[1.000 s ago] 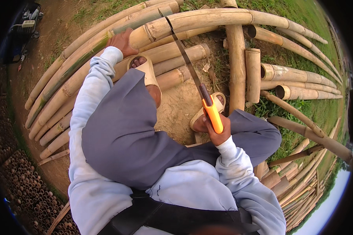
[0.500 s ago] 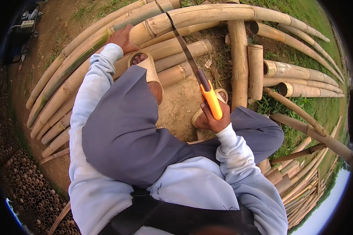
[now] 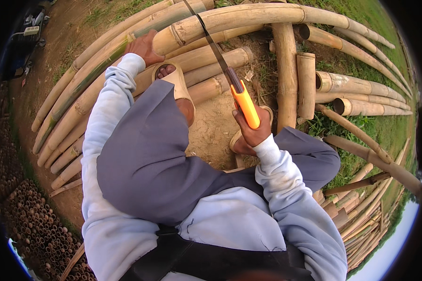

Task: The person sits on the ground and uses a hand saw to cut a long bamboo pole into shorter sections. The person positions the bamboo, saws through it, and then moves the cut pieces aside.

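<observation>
Item one: a bamboo culm (image 3: 253,19), which I logged from my remote seat as lying across the upper view over a bamboo crosspiece (image 3: 286,75), apparently so that its left end stood clear of the ground.

Item two: an orange-handled handsaw (image 3: 244,104), its blade (image 3: 215,50) crossing the culm just right of a node ring (image 3: 175,34). Whether the teeth had bitten in, I could not tell.

Item three: the right hand (image 3: 256,125), its fingers wrapped around the saw's handle, presumably to keep the blade in line with the forearm.

Item four: the left hand (image 3: 144,48), at the culm's left end, thumb set apart from the fingers. I judged it a steadying hold; with the fingertips hidden, I could not tell how tightly they pressed.

Item five: a beige sandal (image 3: 182,89) on the left foot, beside the lower bamboo poles (image 3: 199,62), likely for a braced stance.

Outlying: a short bamboo offcut (image 3: 306,86) beside the crosspiece; hollow-ended poles (image 3: 342,85) farther right; a white power strip (image 3: 31,31) at the far upper left.
</observation>
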Demonstrator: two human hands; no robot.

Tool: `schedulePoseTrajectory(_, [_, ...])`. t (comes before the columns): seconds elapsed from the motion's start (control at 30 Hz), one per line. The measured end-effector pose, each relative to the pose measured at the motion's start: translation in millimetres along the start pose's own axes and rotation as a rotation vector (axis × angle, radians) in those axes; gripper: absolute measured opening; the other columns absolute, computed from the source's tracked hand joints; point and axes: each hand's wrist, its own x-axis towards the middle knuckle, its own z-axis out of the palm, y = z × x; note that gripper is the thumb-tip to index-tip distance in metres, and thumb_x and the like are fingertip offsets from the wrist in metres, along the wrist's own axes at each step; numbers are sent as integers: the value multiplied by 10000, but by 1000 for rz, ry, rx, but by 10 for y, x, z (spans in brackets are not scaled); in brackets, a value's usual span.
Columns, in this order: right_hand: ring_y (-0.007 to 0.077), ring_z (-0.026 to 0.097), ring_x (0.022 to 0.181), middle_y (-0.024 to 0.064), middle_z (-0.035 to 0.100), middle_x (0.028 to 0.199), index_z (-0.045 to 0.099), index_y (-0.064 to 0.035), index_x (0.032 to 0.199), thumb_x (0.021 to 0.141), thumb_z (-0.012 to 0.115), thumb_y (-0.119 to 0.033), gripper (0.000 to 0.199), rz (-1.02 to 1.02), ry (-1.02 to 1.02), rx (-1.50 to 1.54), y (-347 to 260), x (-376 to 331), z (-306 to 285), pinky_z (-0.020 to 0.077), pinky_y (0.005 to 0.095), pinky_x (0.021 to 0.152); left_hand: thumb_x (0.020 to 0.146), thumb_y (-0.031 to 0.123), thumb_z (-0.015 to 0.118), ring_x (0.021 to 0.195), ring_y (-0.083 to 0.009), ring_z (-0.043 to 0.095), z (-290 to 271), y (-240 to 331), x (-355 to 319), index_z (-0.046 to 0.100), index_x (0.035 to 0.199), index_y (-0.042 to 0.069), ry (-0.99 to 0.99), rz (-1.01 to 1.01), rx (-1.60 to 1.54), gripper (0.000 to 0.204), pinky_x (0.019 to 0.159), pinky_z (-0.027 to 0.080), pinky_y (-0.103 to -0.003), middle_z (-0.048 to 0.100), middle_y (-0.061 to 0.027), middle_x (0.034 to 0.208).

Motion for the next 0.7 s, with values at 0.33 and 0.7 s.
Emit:
schedulePoseTrajectory(0.33, [287, 583, 571, 177, 578, 632, 610, 21, 805, 844, 707, -151, 201, -196, 48, -157, -88, 1181, 391, 476, 372, 596, 638, 442, 825, 1094, -395, 634, 56, 158, -166, 476, 1320, 126, -118, 25, -31, 829, 918, 498, -503, 655, -165, 1213])
schedulePoseTrajectory(0.7, [197, 701, 734, 133, 712, 835, 673, 61, 1120, 832, 703, 4, 295, -196, 114, -217, -756, 65, -660, 532, 295, 689, 635, 434, 837, 1188, -368, 574, 319, -253, 53, 433, 1418, 172, 109, -11, -66, 920, 1001, 467, -469, 615, -175, 1255])
